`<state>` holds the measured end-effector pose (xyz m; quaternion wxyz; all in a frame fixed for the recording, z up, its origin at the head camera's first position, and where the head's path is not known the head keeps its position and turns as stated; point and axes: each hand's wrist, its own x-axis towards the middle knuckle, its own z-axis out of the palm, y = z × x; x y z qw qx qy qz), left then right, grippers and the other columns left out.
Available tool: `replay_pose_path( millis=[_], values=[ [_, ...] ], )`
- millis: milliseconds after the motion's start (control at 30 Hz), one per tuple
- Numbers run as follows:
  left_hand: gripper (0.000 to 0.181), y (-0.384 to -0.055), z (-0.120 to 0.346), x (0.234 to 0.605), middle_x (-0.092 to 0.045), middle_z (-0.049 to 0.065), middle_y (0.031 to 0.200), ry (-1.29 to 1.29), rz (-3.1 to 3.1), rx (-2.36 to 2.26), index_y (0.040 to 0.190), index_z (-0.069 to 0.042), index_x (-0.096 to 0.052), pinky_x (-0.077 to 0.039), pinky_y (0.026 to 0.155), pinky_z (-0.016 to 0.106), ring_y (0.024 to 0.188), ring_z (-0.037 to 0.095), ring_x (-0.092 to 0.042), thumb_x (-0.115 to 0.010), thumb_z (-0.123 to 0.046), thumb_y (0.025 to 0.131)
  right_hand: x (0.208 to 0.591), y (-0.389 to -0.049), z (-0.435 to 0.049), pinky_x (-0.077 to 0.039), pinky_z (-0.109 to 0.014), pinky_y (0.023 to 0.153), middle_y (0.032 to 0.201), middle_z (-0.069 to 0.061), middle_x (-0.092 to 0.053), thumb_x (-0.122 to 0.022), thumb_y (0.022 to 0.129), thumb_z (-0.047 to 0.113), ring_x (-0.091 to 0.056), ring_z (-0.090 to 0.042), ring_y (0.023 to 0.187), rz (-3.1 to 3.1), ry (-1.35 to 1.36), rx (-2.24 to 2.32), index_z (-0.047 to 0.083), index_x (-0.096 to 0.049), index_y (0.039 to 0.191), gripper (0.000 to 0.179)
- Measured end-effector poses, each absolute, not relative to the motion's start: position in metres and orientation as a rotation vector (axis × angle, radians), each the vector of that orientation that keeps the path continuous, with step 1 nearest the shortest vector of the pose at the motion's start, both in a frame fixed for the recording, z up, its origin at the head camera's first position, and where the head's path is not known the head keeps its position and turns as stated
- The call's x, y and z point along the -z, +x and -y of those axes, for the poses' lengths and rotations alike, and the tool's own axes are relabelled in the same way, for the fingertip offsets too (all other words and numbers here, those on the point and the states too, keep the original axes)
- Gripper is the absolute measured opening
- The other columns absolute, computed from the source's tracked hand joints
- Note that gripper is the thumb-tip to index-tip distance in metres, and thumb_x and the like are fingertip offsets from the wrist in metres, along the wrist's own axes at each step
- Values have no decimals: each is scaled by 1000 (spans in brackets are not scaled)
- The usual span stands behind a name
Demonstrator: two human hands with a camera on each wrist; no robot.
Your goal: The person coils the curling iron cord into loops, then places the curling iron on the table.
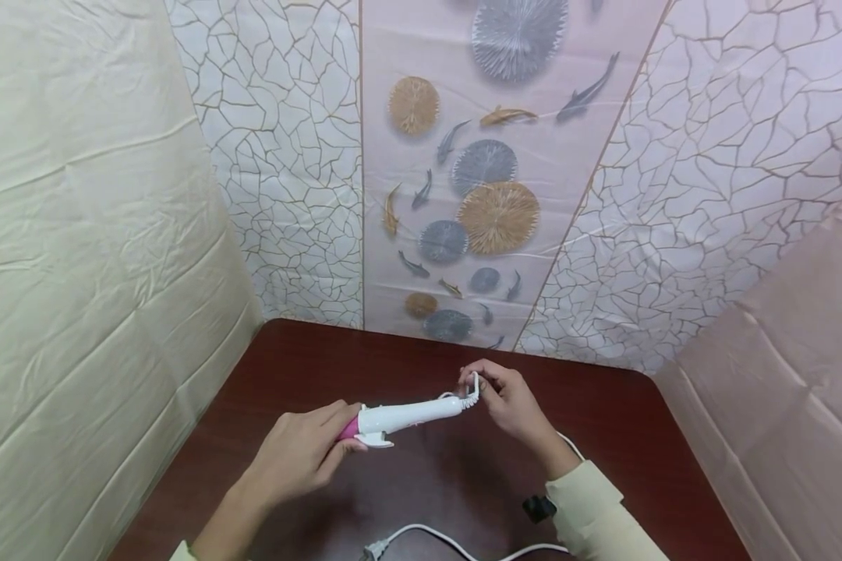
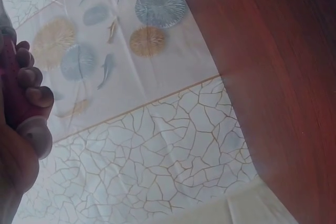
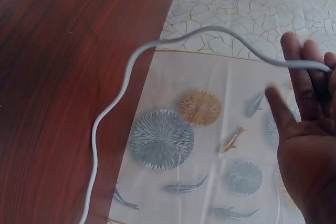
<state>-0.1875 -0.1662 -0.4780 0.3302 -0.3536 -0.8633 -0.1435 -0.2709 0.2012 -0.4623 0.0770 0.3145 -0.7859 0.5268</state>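
A white-and-pink hair iron (image 1: 414, 415) hangs over the table, its white handle toward the right. My left hand (image 1: 305, 448) grips its pink end, fingers wrapped round it; in the left wrist view the pink part (image 2: 20, 90) shows between palm and fingers, with a pale rounded tip below. At the handle's other end, my right hand (image 1: 512, 401) pinches the white power cord (image 1: 475, 383) just past its ribbed sleeve. In the right wrist view the cord (image 3: 226, 29) runs across the fingers (image 3: 302, 87) and trails down in loose bends.
On the dark red-brown table (image 1: 281, 366) the cord's two-pin plug (image 1: 375, 550) lies at the near edge. A small black object (image 1: 539, 509) sits by the right sleeve (image 1: 589, 499). Patterned cloth (image 1: 449, 171) walls the back, and plain cloth (image 1: 77, 273) stands at the sides.
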Motion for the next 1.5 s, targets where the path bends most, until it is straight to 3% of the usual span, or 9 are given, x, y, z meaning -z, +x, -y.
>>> replay_pose_path(
  millis=[100,200,367,567,667,1000,1100,1300,1500],
  values=[
    [55,-186,165,477,-61,-10,91,-925,2225,362,130,-14,-72,-39,53,20,65,0,-44,-45,-59,115,463,-267,-202,-62,-28,68,98,-17,-75,-61,111,4,-73,-14,77,2408,860,-1580,5,-74,111,14],
    [53,-186,165,476,-60,-10,90,-918,2199,348,129,-15,-72,-39,53,19,65,1,-43,-46,-59,115,465,-266,-204,-60,-30,63,102,-14,-76,-61,111,5,-67,-12,76,2440,805,-1516,9,-77,111,16],
    [52,-187,164,472,-62,-8,92,-899,2183,329,130,-15,-72,-44,54,21,65,3,-47,-50,-59,113,466,-268,-206,-62,-28,71,111,-10,-80,-63,111,6,-69,-6,93,2453,790,-1419,11,-81,110,18],
    [46,-185,159,464,-58,-10,92,-857,2244,365,128,-18,-71,-40,55,20,68,0,-45,-53,-57,113,466,-270,-207,-61,-37,60,107,-13,-80,-64,110,5,-67,-8,81,2425,828,-1396,6,-81,111,17],
    [42,-185,157,463,-57,-11,92,-834,2247,380,126,-19,-71,-38,56,19,68,0,-44,-54,-55,113,466,-270,-208,-60,-34,61,107,-12,-80,-65,110,5,-67,-9,81,2427,832,-1379,5,-82,111,17],
    [46,-189,154,462,-66,-8,101,-825,2287,410,123,-17,-68,-50,58,22,73,4,-57,-86,-48,94,466,-269,-206,-59,-26,74,108,-5,-83,-69,108,6,-71,-9,89,2424,847,-1304,7,-83,108,14],
    [50,-190,154,463,-66,-7,102,-815,2305,392,128,-17,-67,-51,58,23,72,5,-58,-83,-52,96,467,-270,-205,-60,-26,79,108,-4,-83,-70,107,7,-72,-6,93,2422,850,-1292,10,-83,108,14],
    [55,-192,154,464,-67,-4,106,-810,2275,318,135,-17,-71,-47,55,26,66,10,-53,-55,-63,109,468,-271,-203,-58,-26,75,107,-3,-82,-70,106,5,-69,-8,88,2421,862,-1281,8,-83,109,13],
    [53,-193,154,466,-70,-4,109,-797,2209,299,125,-17,-74,-50,58,30,68,15,-58,-51,-63,111,468,-270,-200,-59,-26,78,106,-2,-83,-74,104,4,-70,-7,91,2422,869,-1265,11,-83,109,13]
  ],
)
